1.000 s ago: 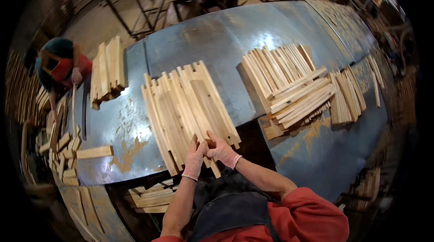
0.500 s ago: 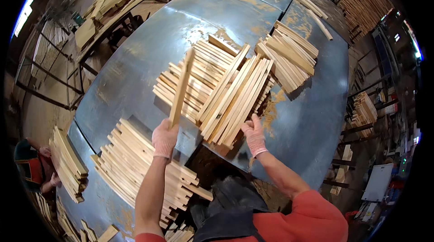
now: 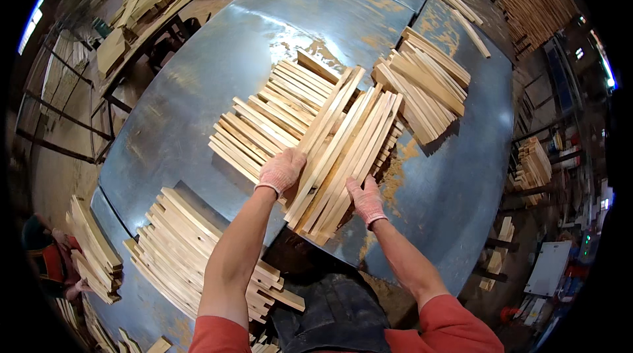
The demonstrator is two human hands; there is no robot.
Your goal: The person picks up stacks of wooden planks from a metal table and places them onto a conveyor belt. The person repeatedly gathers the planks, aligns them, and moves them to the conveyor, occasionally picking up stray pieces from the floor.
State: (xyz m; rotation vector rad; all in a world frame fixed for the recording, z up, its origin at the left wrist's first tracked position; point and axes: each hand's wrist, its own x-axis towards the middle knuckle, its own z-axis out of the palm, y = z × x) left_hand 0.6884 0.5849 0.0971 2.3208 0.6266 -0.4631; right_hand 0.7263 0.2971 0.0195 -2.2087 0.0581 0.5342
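Pale wooden strips lie in a crossed stack on the metal-topped table, with an upper row of strips (image 3: 353,148) slanting over a lower row (image 3: 270,116). At the upper row's left edge, my left hand (image 3: 282,170), in a pinkish knit glove, is closed on a wooden strip (image 3: 330,112); its fingertips are partly hidden. Against the right edge of the same row rests my right hand (image 3: 366,199), gloved alike, thumb and forefinger apart, touching the strips' sides.
Another strip pile (image 3: 422,86) lies beyond to the right, and a wide one (image 3: 191,247) at near left. Loose strips (image 3: 461,13) lie on the far table (image 3: 198,83). At the far left a person (image 3: 53,254) handles more strips. A gap in the table edge opens before me.
My left hand has lowered the strip it held upright and laid it along the upper row's left side, moving right and forward. My right hand stays by the row's right edge.
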